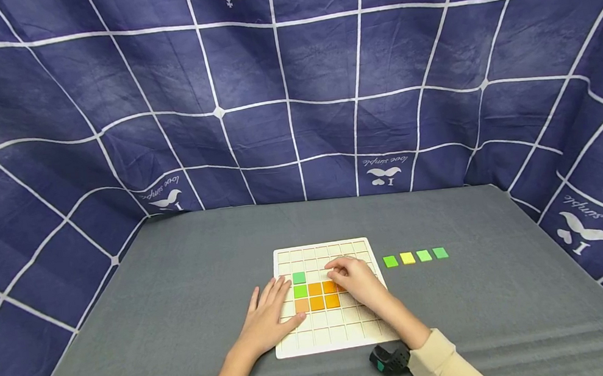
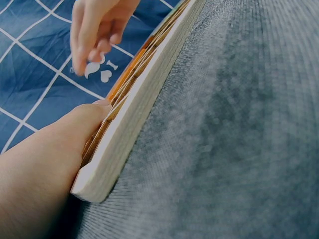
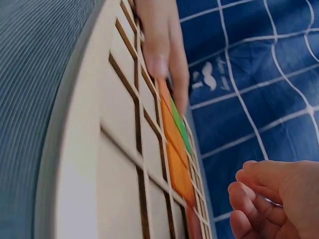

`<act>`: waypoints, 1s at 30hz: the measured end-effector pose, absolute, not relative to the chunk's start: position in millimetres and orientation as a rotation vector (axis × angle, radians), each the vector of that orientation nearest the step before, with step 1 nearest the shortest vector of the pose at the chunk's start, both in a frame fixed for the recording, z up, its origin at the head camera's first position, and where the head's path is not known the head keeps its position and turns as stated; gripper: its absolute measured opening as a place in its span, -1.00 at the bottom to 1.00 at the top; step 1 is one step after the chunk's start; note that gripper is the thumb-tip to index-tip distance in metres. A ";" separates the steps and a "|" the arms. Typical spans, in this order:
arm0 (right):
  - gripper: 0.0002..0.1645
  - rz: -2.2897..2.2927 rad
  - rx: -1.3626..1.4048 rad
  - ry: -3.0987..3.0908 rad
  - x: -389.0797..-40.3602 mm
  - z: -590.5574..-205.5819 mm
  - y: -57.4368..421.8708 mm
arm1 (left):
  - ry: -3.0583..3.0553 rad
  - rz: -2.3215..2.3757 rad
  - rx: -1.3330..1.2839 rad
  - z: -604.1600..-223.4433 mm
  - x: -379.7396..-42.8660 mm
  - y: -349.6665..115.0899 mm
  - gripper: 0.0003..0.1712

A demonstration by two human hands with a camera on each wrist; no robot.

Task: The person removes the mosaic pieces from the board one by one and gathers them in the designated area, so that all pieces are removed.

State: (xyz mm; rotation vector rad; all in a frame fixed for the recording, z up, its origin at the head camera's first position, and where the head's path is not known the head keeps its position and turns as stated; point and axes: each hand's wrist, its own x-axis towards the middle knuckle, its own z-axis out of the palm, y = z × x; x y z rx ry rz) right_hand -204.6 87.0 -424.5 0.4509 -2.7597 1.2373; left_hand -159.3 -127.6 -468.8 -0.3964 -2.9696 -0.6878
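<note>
A cream gridded board lies on the grey cloth. On its grid sit a teal-green tile, a bright green tile, a peach tile and several orange tiles. My left hand spreads flat over the board's left edge, thumb beside the peach tile. Above the right part of the board hovers my right hand, its fingers loosely bent, with no tile visible between them. It partly covers an orange tile at the end of the upper orange row.
Right of the board, a row of loose tiles lies on the cloth: a green tile, a yellow tile and two lighter green ones. A blue curtain with white lines hangs behind the table. Black bands sit on both wrists.
</note>
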 end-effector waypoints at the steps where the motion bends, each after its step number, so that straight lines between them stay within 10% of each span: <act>1: -0.86 1.222 0.480 -2.760 -205.8 -426.0 82.0 | -2.972 -0.689 -0.397 -469.0 -159.4 -127.6 -0.07; 30: -0.83 0.926 0.596 -2.811 -219.9 -448.8 32.5 | -2.973 -0.685 -0.401 -470.2 -160.1 -129.0 -0.07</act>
